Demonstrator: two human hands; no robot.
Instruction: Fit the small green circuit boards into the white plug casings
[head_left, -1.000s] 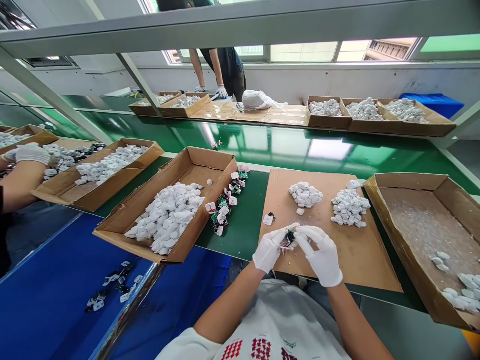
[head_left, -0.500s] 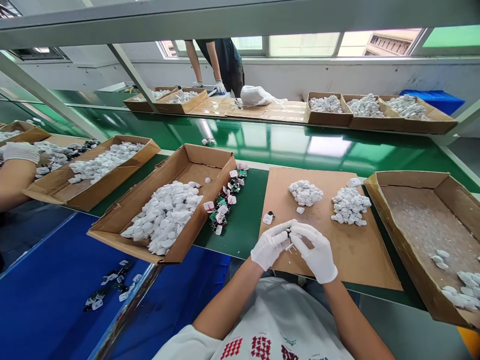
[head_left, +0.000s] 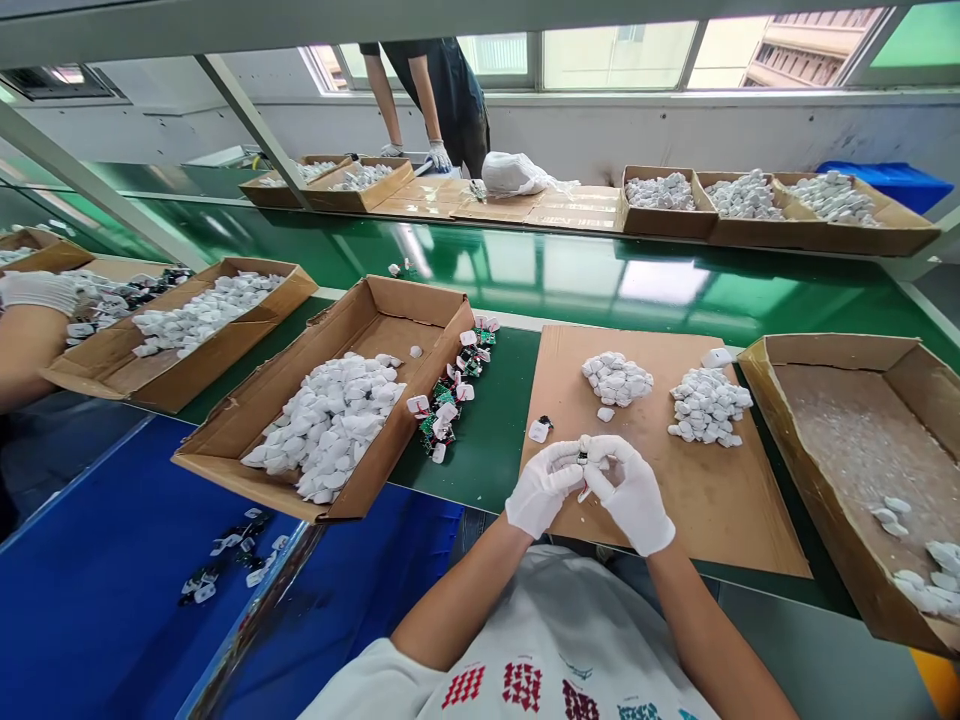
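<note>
Both my hands wear white gloves and meet over the near edge of a flat cardboard sheet [head_left: 697,510]. My left hand [head_left: 541,490] and my right hand [head_left: 632,497] are closed together around a small white part with a dark circuit piece [head_left: 582,458], mostly hidden by the fingers. Just beyond the hands lie one loose white part [head_left: 538,430] and two heaps of white parts [head_left: 616,378] [head_left: 708,405].
A cardboard box of white parts [head_left: 330,425] stands at the left, with a row of green circuit boards [head_left: 450,395] beside it. A large box [head_left: 862,460] sits at the right. Another person's gloved hand [head_left: 37,292] shows far left. A person [head_left: 439,95] stands across the green conveyor [head_left: 600,285].
My hands have closed in over the small part, so less of the dark circuit piece shows now. The view has tilted slightly; a small item on the conveyor has moved left.
</note>
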